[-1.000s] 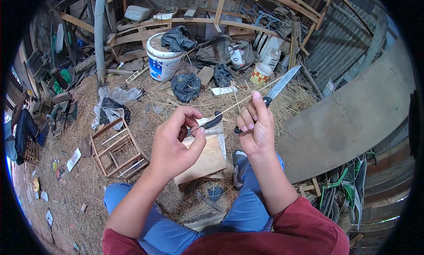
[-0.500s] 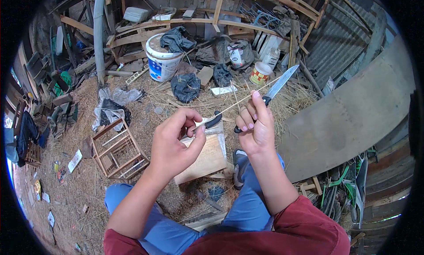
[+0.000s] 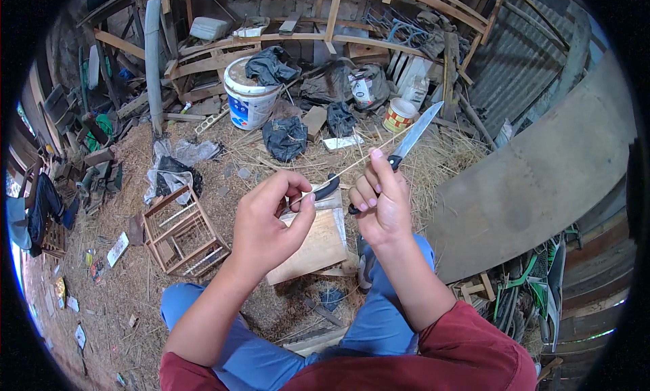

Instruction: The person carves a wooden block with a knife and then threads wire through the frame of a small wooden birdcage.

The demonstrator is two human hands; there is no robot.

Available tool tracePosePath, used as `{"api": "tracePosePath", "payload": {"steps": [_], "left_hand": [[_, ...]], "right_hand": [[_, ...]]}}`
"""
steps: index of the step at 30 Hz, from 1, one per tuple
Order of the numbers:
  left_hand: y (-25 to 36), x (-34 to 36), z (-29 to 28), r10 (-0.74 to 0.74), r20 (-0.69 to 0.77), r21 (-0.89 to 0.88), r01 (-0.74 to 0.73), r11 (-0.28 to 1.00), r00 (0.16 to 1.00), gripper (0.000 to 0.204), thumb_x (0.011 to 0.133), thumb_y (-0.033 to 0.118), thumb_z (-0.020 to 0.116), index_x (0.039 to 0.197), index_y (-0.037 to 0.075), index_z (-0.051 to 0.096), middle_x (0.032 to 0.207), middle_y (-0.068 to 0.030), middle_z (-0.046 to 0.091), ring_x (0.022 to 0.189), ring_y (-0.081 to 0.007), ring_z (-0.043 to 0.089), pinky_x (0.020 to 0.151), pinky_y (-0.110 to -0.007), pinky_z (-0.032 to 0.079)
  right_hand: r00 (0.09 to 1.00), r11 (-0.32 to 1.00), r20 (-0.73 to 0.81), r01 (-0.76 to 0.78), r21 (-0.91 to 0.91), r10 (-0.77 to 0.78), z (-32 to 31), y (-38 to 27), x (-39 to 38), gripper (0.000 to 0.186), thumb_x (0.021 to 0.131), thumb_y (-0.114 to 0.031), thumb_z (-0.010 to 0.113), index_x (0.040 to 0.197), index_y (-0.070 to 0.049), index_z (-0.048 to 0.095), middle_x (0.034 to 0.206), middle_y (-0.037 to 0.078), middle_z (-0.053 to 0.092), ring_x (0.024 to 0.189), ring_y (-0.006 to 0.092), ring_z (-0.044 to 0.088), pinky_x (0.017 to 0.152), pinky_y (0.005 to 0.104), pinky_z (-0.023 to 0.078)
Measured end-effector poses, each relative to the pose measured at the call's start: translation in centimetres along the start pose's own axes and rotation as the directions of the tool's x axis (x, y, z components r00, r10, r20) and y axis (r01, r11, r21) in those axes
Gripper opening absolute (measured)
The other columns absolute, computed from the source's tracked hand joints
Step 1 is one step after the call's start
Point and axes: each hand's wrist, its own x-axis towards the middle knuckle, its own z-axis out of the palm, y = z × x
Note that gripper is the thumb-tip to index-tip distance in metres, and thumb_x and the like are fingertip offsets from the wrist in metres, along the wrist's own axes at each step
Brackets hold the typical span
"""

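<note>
With our left hand (image 3: 274,211) we pinch the near left part of a thin stick (image 3: 349,168) between thumb and fingertips, and it slants to the far right past the thumb of our right hand (image 3: 382,201), whose fingers curl around the handle of a knife (image 3: 418,134). The blade points far right, close by the stick's far end, though we cannot tell whether they touch. Below our hands lies a board (image 3: 315,245), with a wooden frame (image 3: 175,226) to its left and a bucket (image 3: 249,103) farther off.
</note>
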Motion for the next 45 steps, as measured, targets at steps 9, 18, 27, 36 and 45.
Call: {"api": "tracePosePath", "payload": {"steps": [9,18,27,36,45], "left_hand": [[0.4,0.3,0.2,-0.017,0.014,0.012,0.016,1.0,1.0,0.009,0.09,0.002,0.066,0.097,-0.001,0.062,0.082,-0.001,0.061,0.074,-0.0048,0.056,0.064,-0.021,0.045],[-1.2,1.0,-2.5,-0.117,0.038,-0.058,0.12,0.991,0.992,0.004,0.095,0.003,0.064,0.097,0.003,0.061,0.081,0.0062,0.054,0.072,-0.0016,0.048,0.062,-0.019,0.038],[-1.7,2.3,-4.9,-0.101,0.004,-0.003,0.101,0.995,0.995,0.004,0.091,0.003,0.066,0.093,0.002,0.063,0.077,0.0055,0.055,0.067,-0.0003,0.045,0.056,-0.019,0.033],[-1.0,3.0,-5.0,0.078,0.127,0.337,-0.117,0.934,0.989,0.007,0.088,0.005,0.067,0.088,-0.001,0.063,0.078,-0.0062,0.062,0.069,-0.014,0.058,0.064,-0.028,0.045],[-0.6,1.4,-2.0,-0.013,0.196,0.289,-0.045,0.956,0.98,0.01,0.089,0.009,0.067,0.091,0.0,0.064,0.083,-0.0168,0.067,0.077,-0.0314,0.069,0.07,-0.038,0.052]], "right_hand": [[0.997,1.0,-0.071,0.002,-0.006,-0.003,-0.3,-1.3,0.4,0.02,0.102,-0.022,0.063,0.085,-0.017,0.053,0.059,-0.009,0.035,0.046,0.0048,0.032,0.044,0.0253,0.028],[0.979,0.989,-0.148,0.146,0.021,-0.141,-2.5,-4.2,1.2,0.026,0.101,-0.021,0.064,0.082,-0.017,0.048,0.057,-0.008,0.034,0.046,0.0055,0.032,0.045,0.0259,0.028],[0.984,0.992,-0.123,0.122,-0.04,-0.126,-3.3,-5.2,0.5,0.009,0.099,-0.017,0.066,0.094,-0.015,0.059,0.059,-0.009,0.035,0.046,0.0052,0.034,0.045,0.0254,0.028],[0.98,0.982,-0.162,0.09,-0.168,-0.117,-3.3,-5.1,0.1,0.013,0.095,-0.016,0.071,0.099,-0.012,0.059,0.06,-0.008,0.041,0.045,0.0044,0.036,0.043,0.0255,0.03],[0.98,0.974,-0.181,0.037,-0.226,-0.079,-4.4,-4.1,0.2,0.014,0.096,-0.017,0.071,0.097,-0.011,0.058,0.061,-0.008,0.043,0.043,0.0031,0.035,0.041,0.0248,0.03]]}}
